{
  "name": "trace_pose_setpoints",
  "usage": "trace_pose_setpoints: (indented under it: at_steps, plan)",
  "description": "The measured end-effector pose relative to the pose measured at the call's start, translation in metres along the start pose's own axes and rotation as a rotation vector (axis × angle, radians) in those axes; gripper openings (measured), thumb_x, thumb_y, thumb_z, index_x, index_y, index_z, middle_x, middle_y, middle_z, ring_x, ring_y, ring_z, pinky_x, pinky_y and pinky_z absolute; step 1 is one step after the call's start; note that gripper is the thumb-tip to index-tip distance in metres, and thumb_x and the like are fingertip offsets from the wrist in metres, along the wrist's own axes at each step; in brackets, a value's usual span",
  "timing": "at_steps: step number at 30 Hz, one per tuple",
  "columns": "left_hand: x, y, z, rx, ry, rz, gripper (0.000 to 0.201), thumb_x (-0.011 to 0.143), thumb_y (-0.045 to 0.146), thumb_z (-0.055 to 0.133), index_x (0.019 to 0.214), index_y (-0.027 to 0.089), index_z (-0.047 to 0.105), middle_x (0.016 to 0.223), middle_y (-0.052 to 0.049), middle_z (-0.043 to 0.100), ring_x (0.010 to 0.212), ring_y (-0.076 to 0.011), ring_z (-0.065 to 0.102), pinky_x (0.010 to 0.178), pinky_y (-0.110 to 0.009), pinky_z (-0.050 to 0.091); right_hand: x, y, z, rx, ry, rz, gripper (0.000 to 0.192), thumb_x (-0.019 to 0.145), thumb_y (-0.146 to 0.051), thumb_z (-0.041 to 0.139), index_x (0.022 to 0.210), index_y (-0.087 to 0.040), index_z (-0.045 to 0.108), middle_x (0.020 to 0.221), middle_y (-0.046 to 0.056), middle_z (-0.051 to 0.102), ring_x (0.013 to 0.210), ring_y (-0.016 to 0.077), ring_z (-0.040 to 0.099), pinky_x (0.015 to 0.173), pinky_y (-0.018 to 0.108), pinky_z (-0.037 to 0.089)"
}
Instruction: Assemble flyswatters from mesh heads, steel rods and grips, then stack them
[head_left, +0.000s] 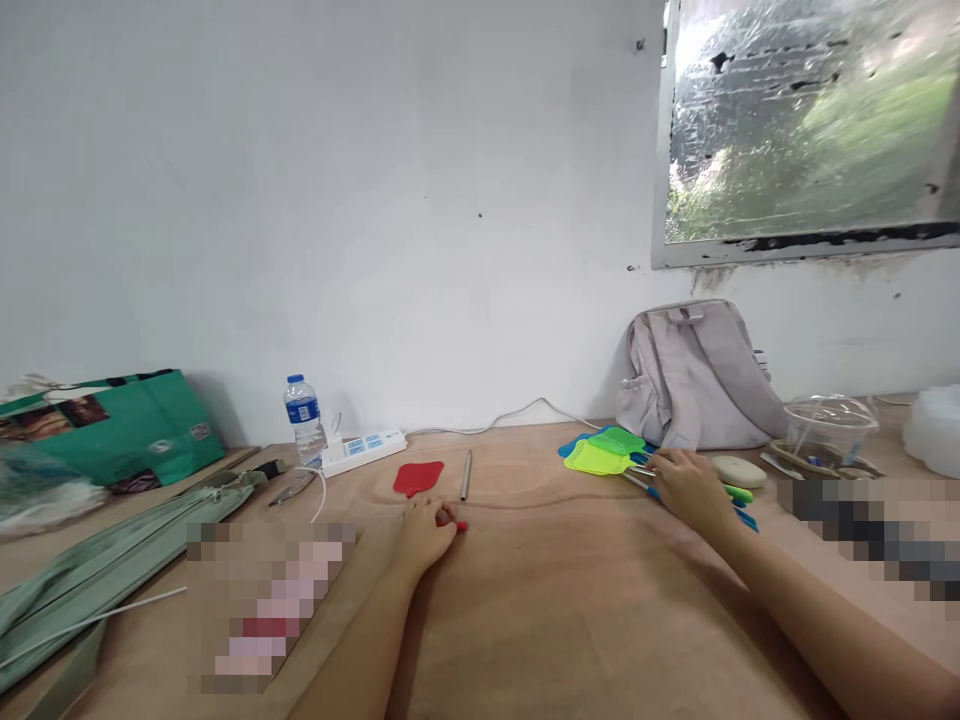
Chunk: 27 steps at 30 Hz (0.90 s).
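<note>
I am looking down a bare plywood table toward a white wall. My left hand lies palm down near the middle of it, fingers curled over a small red handle tip; whether they pinch it or merely cover it I cannot tell. Just beyond lie a loose red fly swatter head and a thin metal rod, apart from each other.

My right hand rests with fingers spread flat on the handles of a small pile of fly swatters, their green, yellow and blue heads fanned toward the wall beside a pale backpack.

I judge the swatters to be very light. The mesh heads look thin, flexible and easily bent, and the slender handles are likely stiff but slippery. The handle near its end seems the best place to take hold, since the head would flex.

A water bottle and power strip stand farther left, well apart from both hands.
</note>
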<state>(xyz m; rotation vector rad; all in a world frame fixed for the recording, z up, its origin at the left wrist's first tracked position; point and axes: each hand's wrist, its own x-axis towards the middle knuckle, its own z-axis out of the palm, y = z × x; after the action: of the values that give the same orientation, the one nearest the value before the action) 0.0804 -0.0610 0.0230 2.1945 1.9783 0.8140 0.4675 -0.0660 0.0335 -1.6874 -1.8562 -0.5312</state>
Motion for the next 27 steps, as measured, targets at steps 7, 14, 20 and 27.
trace_pose_setpoints:
  at_steps: [7, 14, 20, 27]
  plan:
    - [-0.003, 0.013, 0.007, 0.108, 0.012, 0.062, 0.031, 0.065, 0.023, 0.05, 0.095, 0.017, 0.055, 0.098, -0.009, 0.057, 0.098, -0.0239, 0.048, 0.085, -0.033, 0.033, -0.02, -0.116, 0.011, 0.289, -0.276, -0.545, 0.018, 0.075, -0.017, 0.044, 0.086, -0.018, 0.057, 0.09, 0.008, 0.058, 0.085, 0.0203, 0.048, 0.08, 0.034, 0.033]
    - [0.01, 0.016, 0.02, -0.009, -0.001, 0.13, 0.046, 0.071, 0.031, 0.049, 0.115, 0.018, 0.052, 0.119, -0.014, 0.052, 0.113, -0.0283, 0.043, 0.097, -0.039, 0.024, 0.012, -0.195, 0.052, 0.565, -0.329, -0.428, 0.025, 0.071, -0.013, 0.043, 0.094, -0.017, 0.052, 0.096, 0.006, 0.056, 0.089, 0.0167, 0.048, 0.08, 0.026, 0.035]
    - [0.015, 0.013, 0.022, -0.132, -0.085, 0.147, 0.039, 0.074, 0.031, 0.046, 0.111, 0.026, 0.057, 0.122, -0.007, 0.052, 0.117, -0.027, 0.041, 0.099, -0.042, 0.022, 0.048, -0.224, 0.092, 0.609, -0.38, -0.3, 0.026, 0.081, -0.015, 0.035, 0.098, -0.021, 0.054, 0.098, 0.006, 0.055, 0.091, 0.0158, 0.05, 0.08, 0.026, 0.035]
    - [0.008, 0.014, 0.007, -0.318, -0.102, 0.178, 0.036, 0.061, 0.013, 0.045, 0.091, 0.025, 0.06, 0.104, -0.004, 0.061, 0.102, -0.022, 0.05, 0.092, -0.034, 0.032, 0.053, -0.219, 0.092, 0.444, -0.435, -0.106, 0.016, 0.078, -0.029, 0.045, 0.079, -0.019, 0.057, 0.086, 0.008, 0.059, 0.083, 0.0203, 0.053, 0.07, 0.03, 0.035]
